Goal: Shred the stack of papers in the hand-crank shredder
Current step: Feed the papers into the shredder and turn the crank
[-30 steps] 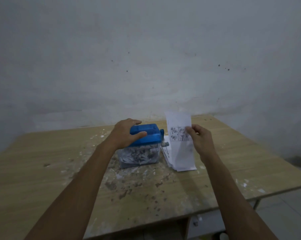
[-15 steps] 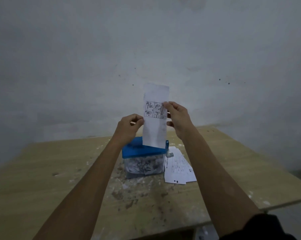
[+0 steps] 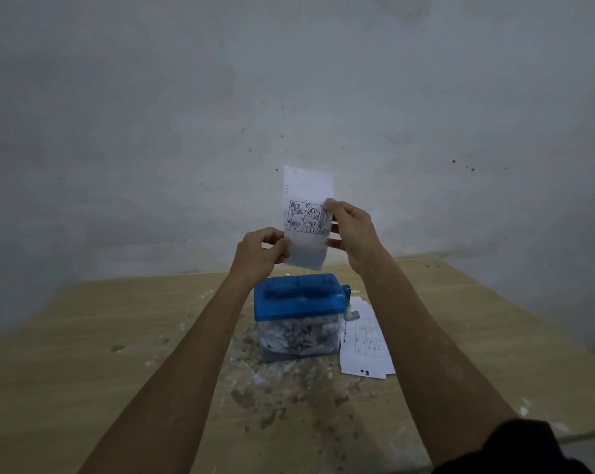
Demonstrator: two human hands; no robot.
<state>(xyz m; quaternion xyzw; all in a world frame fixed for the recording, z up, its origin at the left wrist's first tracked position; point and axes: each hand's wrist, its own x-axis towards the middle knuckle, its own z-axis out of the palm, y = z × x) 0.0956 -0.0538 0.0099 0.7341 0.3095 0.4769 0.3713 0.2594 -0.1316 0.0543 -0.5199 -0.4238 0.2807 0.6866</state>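
Left hand [image 3: 260,249] is pinching the lower left edge of the paper sheet [image 3: 308,217], fingers curled onto it; sheet is hanging upright in air, above the blue hand-crank shredder [image 3: 297,297] and clear of it. Right hand [image 3: 352,234] is gripping the right edge approx. mid-height, thumb in front. Judged: sheet is light, thin, floppy, prone to buckling; holding both side edges near the bottom is keeping it taut for the slot. Remaining stack [image 3: 366,340] is lying on the desk [image 3: 84,354], just right of shredder, by the crank.
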